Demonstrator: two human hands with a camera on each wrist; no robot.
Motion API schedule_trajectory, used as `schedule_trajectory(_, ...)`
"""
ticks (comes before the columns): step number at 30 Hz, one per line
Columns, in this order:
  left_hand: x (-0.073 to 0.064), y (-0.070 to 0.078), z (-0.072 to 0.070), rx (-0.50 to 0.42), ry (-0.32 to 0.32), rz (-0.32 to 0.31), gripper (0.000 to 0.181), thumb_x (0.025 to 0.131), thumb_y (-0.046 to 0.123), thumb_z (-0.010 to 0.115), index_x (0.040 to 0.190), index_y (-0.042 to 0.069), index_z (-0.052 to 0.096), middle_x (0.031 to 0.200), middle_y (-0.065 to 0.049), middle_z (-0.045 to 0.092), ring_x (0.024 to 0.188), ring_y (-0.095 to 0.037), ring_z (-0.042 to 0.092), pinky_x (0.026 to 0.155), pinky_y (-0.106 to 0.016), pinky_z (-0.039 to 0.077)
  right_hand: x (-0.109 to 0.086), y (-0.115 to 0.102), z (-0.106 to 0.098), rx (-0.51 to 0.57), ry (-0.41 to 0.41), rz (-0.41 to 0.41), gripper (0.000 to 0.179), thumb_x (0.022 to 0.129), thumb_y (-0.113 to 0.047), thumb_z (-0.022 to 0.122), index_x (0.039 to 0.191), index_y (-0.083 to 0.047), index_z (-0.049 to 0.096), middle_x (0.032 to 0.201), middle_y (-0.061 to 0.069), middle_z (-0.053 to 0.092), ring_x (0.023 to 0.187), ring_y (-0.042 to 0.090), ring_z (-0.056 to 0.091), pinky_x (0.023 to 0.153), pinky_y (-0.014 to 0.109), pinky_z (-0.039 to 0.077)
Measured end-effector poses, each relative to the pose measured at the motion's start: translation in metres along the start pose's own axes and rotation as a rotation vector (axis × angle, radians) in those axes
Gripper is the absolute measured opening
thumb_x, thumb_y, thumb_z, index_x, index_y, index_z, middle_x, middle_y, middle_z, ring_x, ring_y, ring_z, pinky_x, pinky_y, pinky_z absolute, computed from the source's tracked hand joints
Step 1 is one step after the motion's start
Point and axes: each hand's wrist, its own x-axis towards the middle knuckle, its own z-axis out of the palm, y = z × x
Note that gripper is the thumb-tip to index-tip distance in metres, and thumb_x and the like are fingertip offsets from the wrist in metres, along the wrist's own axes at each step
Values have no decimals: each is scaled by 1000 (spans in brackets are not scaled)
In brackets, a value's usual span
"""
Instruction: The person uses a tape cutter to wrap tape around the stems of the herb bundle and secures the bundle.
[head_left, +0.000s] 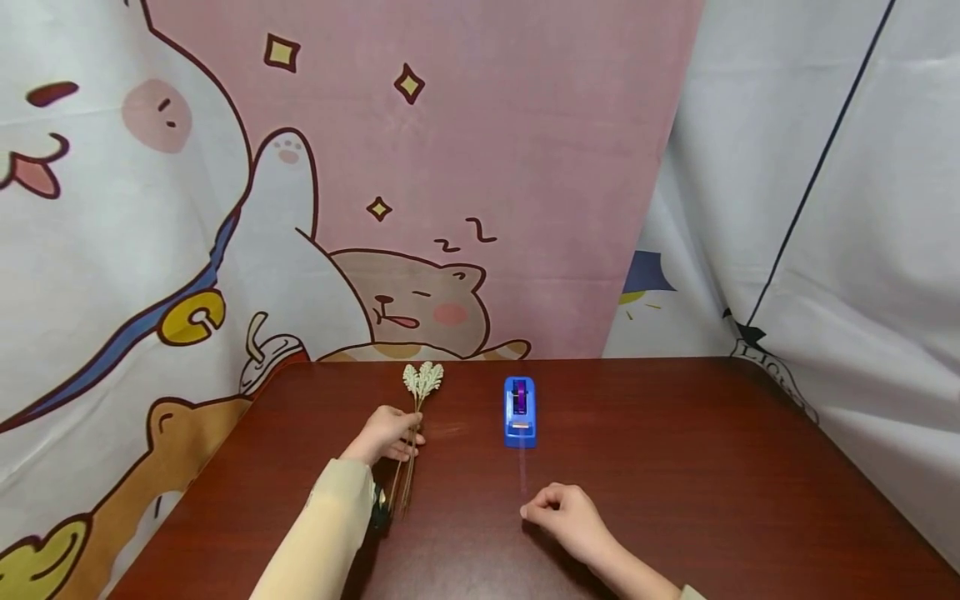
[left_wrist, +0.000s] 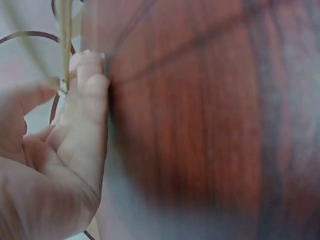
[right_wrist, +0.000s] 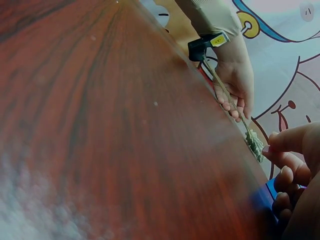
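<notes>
In the head view my left hand (head_left: 387, 433) pinches a small bunch of dried flowers (head_left: 423, 379) by the thin stems, pale heads pointing toward the back of the table. The left wrist view has those stems (left_wrist: 65, 40) between thumb and fingers. To the right stands a blue tape dispenser (head_left: 521, 438) with a purple roll inside. A strip of clear tape (head_left: 522, 471) runs from it toward me. My right hand (head_left: 572, 518) pinches the strip's near end between thumb and index finger, low over the table. The right wrist view shows this pinch (right_wrist: 272, 146) close up.
The dark red-brown wooden table (head_left: 675, 450) reaches back to a cartoon-printed cloth (head_left: 525, 167) and a pale cloth at the right. A black wrist camera (right_wrist: 200, 48) sits on my left wrist, near the lower stem ends.
</notes>
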Motion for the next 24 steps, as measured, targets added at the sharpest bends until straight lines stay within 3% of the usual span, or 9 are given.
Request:
schedule_trajectory(6,-3,-2,-7,-107,-103,-42,40,103,22,43,128,-9,51,100,-17,67,75,-26,69,63,-36,56,0,0,0,8,0,2,13,78,-19,76,69,-10,70,74,-5,61,65,3,47,59,23,39)
schedule_trajectory(13,-11,-7,-15,-199,-260,-35,47,103,9,34,147,-7,27,125,-21,58,90,-32,68,75,-44,55,0,-1,0,3,1,-1,13,77,-18,76,69,-10,70,73,-6,62,65,3,47,58,23,39)
schedule_trajectory(17,-13,-9,-18,-249,-296,-36,50,101,2,33,148,-7,22,126,-22,57,91,-31,66,78,-46,54,1,-1,-1,-2,6,0,13,77,-18,76,69,-10,70,74,-6,62,65,4,47,58,23,39)
schedule_trajectory(24,-13,-9,-22,-239,-283,-44,45,99,-3,36,143,-14,28,112,-21,63,84,-24,60,79,-44,54,0,-2,-1,-2,-9,2,12,78,-19,75,70,-11,71,77,-6,65,69,3,50,61,23,40)
